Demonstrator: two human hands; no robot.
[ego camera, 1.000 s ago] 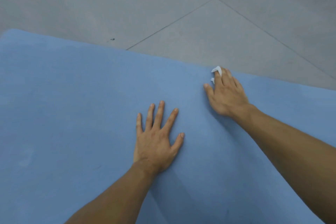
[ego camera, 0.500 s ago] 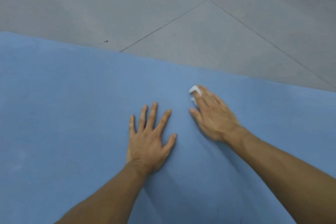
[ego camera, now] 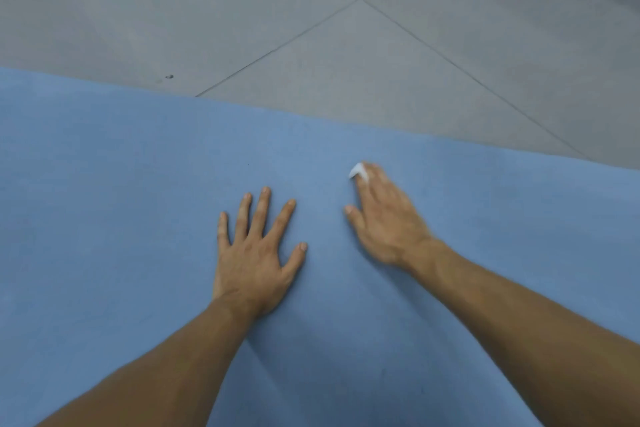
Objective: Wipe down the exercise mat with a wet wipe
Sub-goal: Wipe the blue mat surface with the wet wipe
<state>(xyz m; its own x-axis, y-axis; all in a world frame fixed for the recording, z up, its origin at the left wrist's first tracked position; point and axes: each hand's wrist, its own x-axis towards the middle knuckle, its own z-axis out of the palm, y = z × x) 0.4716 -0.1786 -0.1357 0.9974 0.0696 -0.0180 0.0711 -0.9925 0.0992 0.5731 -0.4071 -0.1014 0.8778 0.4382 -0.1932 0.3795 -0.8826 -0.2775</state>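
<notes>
A blue exercise mat lies flat and fills the lower part of the view. My left hand rests palm down on it with its fingers spread and holds nothing. To its right, my right hand lies palm down on the mat, blurred by motion. Its straight fingers press a white wet wipe against the mat. Only a small corner of the wipe shows past the fingertips; the rest is hidden under the hand.
Grey tiled floor with thin dark joints runs beyond the mat's far edge. A small dark speck sits on the floor near that edge at the left.
My right hand has slid the wipe back from the mat's far edge toward me and toward the left hand. The left hand has stayed planted on the mat.
</notes>
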